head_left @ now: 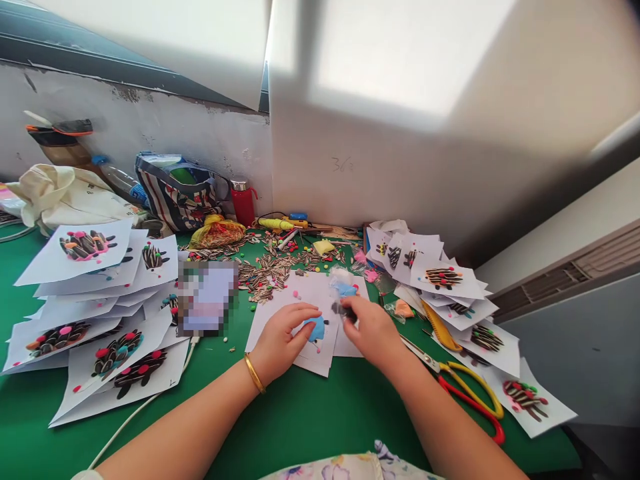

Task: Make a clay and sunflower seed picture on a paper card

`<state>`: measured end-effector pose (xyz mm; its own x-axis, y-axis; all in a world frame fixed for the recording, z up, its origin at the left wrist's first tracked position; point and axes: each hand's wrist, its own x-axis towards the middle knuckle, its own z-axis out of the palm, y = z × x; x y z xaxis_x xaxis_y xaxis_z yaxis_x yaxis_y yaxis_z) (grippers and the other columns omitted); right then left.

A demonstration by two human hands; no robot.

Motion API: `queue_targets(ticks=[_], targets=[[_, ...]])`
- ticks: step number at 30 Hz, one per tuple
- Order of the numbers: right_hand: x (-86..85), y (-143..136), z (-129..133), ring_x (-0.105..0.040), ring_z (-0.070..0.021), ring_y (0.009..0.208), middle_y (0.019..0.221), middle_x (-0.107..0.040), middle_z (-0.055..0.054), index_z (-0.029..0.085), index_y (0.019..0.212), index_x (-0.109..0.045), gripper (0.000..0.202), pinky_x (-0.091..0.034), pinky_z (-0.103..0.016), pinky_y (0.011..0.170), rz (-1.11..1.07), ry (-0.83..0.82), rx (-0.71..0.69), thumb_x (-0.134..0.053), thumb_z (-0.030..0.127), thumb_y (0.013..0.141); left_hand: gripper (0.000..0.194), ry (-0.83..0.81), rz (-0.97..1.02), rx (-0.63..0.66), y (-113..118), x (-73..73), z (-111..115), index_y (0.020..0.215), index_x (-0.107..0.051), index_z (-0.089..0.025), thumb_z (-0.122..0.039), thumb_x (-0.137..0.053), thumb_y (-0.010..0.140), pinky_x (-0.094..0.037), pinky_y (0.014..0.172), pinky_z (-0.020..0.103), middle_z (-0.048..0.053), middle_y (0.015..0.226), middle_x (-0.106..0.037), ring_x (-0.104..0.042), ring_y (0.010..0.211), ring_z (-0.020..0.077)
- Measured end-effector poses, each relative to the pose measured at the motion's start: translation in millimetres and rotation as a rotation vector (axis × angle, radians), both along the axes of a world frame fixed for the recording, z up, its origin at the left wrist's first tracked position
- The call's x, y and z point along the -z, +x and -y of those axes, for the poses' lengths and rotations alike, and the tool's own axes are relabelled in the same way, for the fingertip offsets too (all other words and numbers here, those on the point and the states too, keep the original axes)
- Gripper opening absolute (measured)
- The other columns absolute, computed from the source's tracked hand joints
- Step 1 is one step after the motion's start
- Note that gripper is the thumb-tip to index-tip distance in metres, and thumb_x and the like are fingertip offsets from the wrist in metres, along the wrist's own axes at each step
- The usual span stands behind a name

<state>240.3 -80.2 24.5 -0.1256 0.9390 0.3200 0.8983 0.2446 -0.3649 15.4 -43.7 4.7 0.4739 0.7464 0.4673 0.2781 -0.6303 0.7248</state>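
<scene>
My left hand [283,340], with a gold bangle on the wrist, presses a lump of blue clay [317,327] onto a white sheet of paper [305,293] on the green table [300,413]. My right hand [369,327] pinches a small dark piece, likely a sunflower seed [343,311], just right of the blue clay. A small plastic bag with more blue clay [344,287] lies on the paper just beyond my right fingers.
Stacks of finished seed-and-clay pictures lie at the left [95,313] and right [450,280]. A pile of sunflower seeds [265,270], yellow-and-red scissors [465,393], a yellow utility knife [443,330], a striped bag [175,193] and a red bottle [243,200] stand around.
</scene>
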Motion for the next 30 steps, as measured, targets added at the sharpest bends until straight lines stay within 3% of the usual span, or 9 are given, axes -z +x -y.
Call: queue_targets(ticks=[2, 5, 11, 14, 18, 25, 30], targets=[[0.6, -21, 5, -0.059, -0.0215, 0.081, 0.088, -0.066, -0.004, 0.02, 0.098, -0.057, 0.021, -0.043, -0.034, 0.074, 0.005, -0.034, -0.075, -0.054, 0.013, 0.078, 0.026, -0.019, -0.009, 0.038, 1, -2.8, 5, 0.113, -0.065, -0.026, -0.02, -0.051, 0.092, -0.048, 0.099, 0.037, 0.005, 0.118, -0.066, -0.059, 0.112, 0.0187], [4.4, -40, 10, -0.057, -0.0212, 0.079, 0.087, -0.063, -0.004, 0.02, 0.096, -0.054, 0.022, -0.042, -0.034, 0.074, -0.048, -0.023, -0.093, -0.053, 0.011, 0.076, 0.023, -0.113, 0.003, -0.019, 1, -5.9, 9, 0.109, -0.064, -0.023, -0.019, -0.051, 0.091, -0.048, 0.097, 0.037, 0.005, 0.111, -0.068, -0.061, 0.107, 0.0183], [14.4, -39, 14, -0.055, -0.0222, 0.089, 0.102, -0.06, -0.007, 0.019, 0.115, -0.05, 0.044, -0.046, -0.037, 0.078, -0.144, -0.004, -0.122, -0.05, 0.007, 0.073, 0.023, -0.262, 0.03, -0.009, 5, -4.6, 12, 0.104, -0.062, -0.022, -0.013, -0.058, 0.083, -0.051, 0.088, 0.031, 0.002, 0.103, -0.068, -0.062, 0.095, 0.0154], [16.1, -38, 16, -0.054, -0.0234, 0.098, 0.11, -0.058, -0.009, 0.019, 0.126, -0.047, 0.056, -0.047, -0.039, 0.085, -0.151, -0.037, -0.163, -0.049, 0.004, 0.072, 0.018, -0.219, 0.013, -0.005, 6, -2.3, 15, 0.096, -0.062, -0.021, -0.01, -0.059, 0.082, -0.052, 0.083, 0.03, 0.001, 0.098, -0.068, -0.062, 0.088, 0.0146], [14.3, -38, 17, -0.053, -0.0242, 0.101, 0.111, -0.058, -0.009, 0.021, 0.126, -0.048, 0.056, -0.047, -0.041, 0.087, -0.178, -0.091, -0.182, -0.054, 0.006, 0.072, 0.013, -0.14, 0.034, 0.016, 7, -4.7, 15, 0.087, -0.063, -0.02, -0.01, -0.055, 0.085, -0.053, 0.082, 0.03, 0.003, 0.094, -0.07, -0.063, 0.088, 0.0152], [9.8, -33, 16, -0.053, -0.0249, 0.099, 0.11, -0.057, -0.009, 0.023, 0.126, -0.048, 0.049, -0.048, -0.041, 0.084, -0.246, -0.138, -0.256, -0.065, 0.024, 0.081, 0.02, -0.059, 0.056, 0.056, 4, -7.1, 9, 0.102, -0.069, -0.023, -0.015, -0.057, 0.089, -0.055, 0.088, 0.034, 0.006, 0.104, -0.07, -0.065, 0.099, 0.0176], [10.0, -29, 16, -0.052, -0.0225, 0.092, 0.102, -0.057, -0.008, 0.021, 0.117, -0.052, 0.029, -0.046, -0.036, 0.08, -0.262, -0.133, -0.287, -0.054, 0.036, 0.092, 0.026, 0.048, -0.071, 0.0, 2, -1.3, 9, 0.112, -0.067, -0.023, -0.018, -0.06, 0.088, -0.055, 0.089, 0.035, 0.007, 0.107, -0.069, -0.065, 0.1, 0.0189]])
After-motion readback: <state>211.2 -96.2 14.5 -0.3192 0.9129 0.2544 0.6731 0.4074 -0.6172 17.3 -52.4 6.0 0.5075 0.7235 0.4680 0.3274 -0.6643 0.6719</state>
